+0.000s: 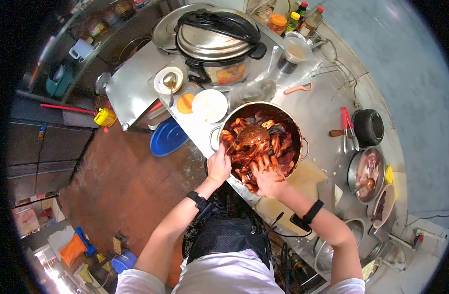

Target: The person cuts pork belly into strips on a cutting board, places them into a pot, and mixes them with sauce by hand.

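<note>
A large round pot (301, 142) stands at the counter's front edge, holding pieces of meat (283, 142) coated in dark red sauce. In the meat lies a sauce-covered ladle (253, 135). My left hand (219, 165) is at the pot's left rim, its fingers bent round something I cannot make out, perhaps the rim or the ladle's handle. My right hand (268, 177) reaches over the near rim into the meat, its fingers spread and smeared with sauce. A white bowl (210, 106) sits just left of the pot.
Behind the pot are a pressure cooker (219, 44) and a small bowl with a spoon (168, 80). To the right are a peeler (298, 88), red-handled tongs (348, 128), a black pot (368, 127) and a metal basin (366, 174). A cutting board (303, 182) lies near my right wrist.
</note>
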{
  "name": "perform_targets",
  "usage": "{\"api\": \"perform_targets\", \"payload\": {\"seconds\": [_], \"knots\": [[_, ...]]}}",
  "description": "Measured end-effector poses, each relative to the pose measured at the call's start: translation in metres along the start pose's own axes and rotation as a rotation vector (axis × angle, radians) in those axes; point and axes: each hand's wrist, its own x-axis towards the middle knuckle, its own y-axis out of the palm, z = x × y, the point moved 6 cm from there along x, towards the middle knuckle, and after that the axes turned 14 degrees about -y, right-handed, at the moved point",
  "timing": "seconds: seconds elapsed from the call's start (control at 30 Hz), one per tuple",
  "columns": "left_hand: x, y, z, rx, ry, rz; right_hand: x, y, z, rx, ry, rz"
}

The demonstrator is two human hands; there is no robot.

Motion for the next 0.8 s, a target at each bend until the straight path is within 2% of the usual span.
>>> {"api": "perform_targets", "payload": {"seconds": [0.03, 0.07, 0.1, 0.13, 0.33, 0.4, 0.43, 0.53, 0.6, 0.67, 0.7, 0.73, 0.77, 0.8], "knots": [[0.0, -0.002, -0.002, -0.025, 0.012, -0.013, 0.001, -0.004, 0.0, 0.139, 0.032, -0.007], [-0.001, -0.001, -0.002, -0.026, 0.008, -0.013, 0.005, 0.012, -0.001, 0.139, 0.03, -0.003], [-0.001, 0.0, -0.001, -0.013, 0.0, -0.003, 0.014, 0.031, -0.004, 0.093, 0.028, -0.147], [0.0, 0.0, 0.0, 0.001, -0.007, 0.007, 0.016, 0.024, -0.003, 0.048, 0.025, -0.291], [0.001, -0.001, -0.002, 0.031, -0.039, 0.02, 0.047, 0.039, -0.009, 0.122, 0.02, -0.155], [-0.001, -0.001, -0.003, 0.005, -0.033, 0.012, 0.049, 0.037, -0.008, 0.036, 0.077, -0.318], [0.0, 0.0, -0.002, 0.017, -0.033, 0.009, 0.055, 0.041, -0.013, 0.12, 0.084, -0.168], [0.002, 0.001, -0.005, 0.03, -0.029, 0.013, 0.06, 0.038, -0.014, 0.095, 0.155, -0.145], [0.004, 0.0, -0.006, 0.023, -0.041, 0.019, 0.048, 0.026, -0.017, 0.096, 0.162, -0.272], [0.005, 0.002, -0.002, 0.022, -0.021, 0.025, 0.04, 0.029, -0.046, 0.514, 0.107, -0.315], [0.004, 0.003, -0.001, 0.029, -0.025, 0.02, 0.027, 0.029, -0.067, 0.832, 0.103, -0.55], [0.004, 0.004, -0.001, 0.035, -0.03, 0.013, 0.013, 0.017, -0.084, 0.646, 0.22, -0.803], [0.003, 0.005, 0.0, 0.035, -0.032, 0.016, 0.007, 0.017, -0.108, 0.559, 0.364, -0.803], [0.003, 0.003, -0.002, 0.035, -0.025, 0.011, 0.003, 0.012, -0.128, 0.575, 0.351, -0.917]]}}
